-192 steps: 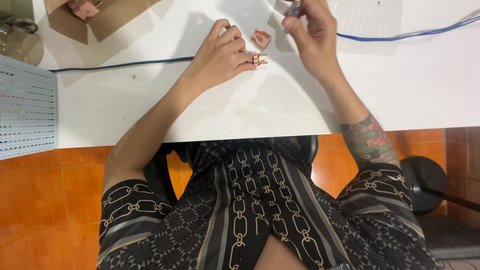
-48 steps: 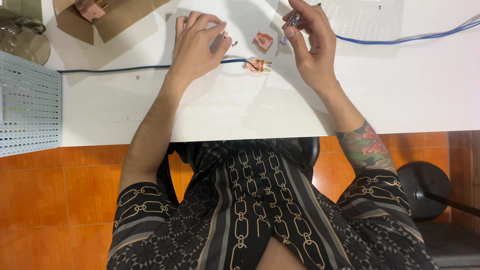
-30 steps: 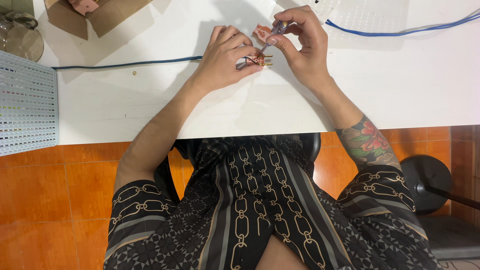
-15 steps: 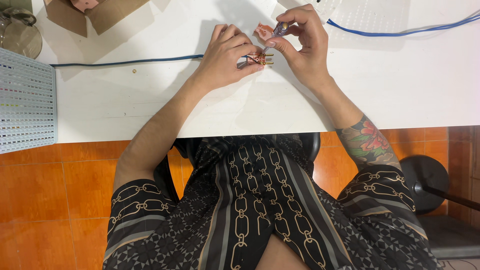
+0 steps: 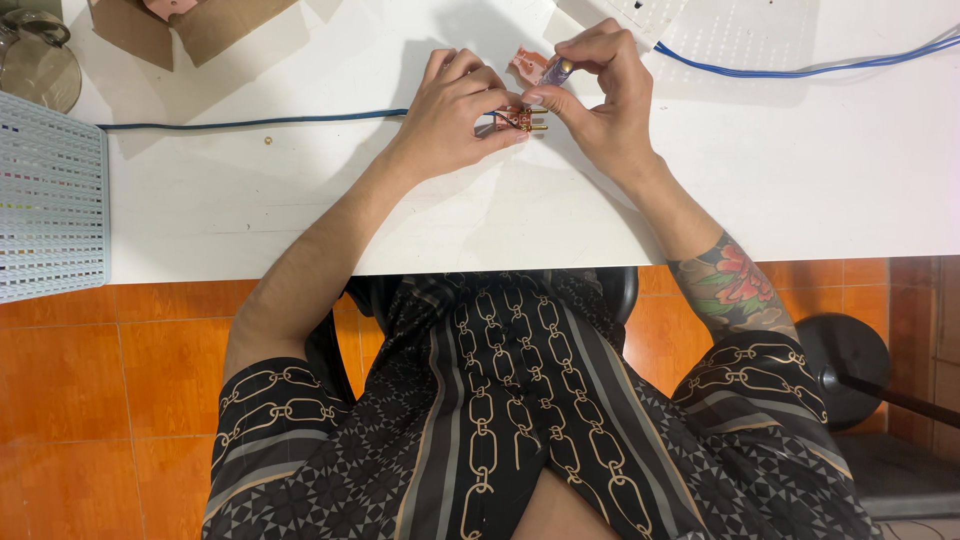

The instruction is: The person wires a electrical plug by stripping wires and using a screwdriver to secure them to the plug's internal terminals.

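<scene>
Upper centre of the frame, both hands meet on the white table (image 5: 300, 200). Left hand (image 5: 450, 120) is closed around a small orange plug (image 5: 520, 120), pinning it to the table so it stays put, brass pins poking right. Right hand (image 5: 605, 100) pinches a small screwdriver (image 5: 556, 70), tip angled down at the plug, likely for a screw. Orange cover piece (image 5: 527, 58) lies just above, set aside within reach. Dark blue cable (image 5: 250, 123) runs left from the plug. Perforated panel (image 5: 50, 200) at left edge, cardboard (image 5: 200, 20) upper left.
</scene>
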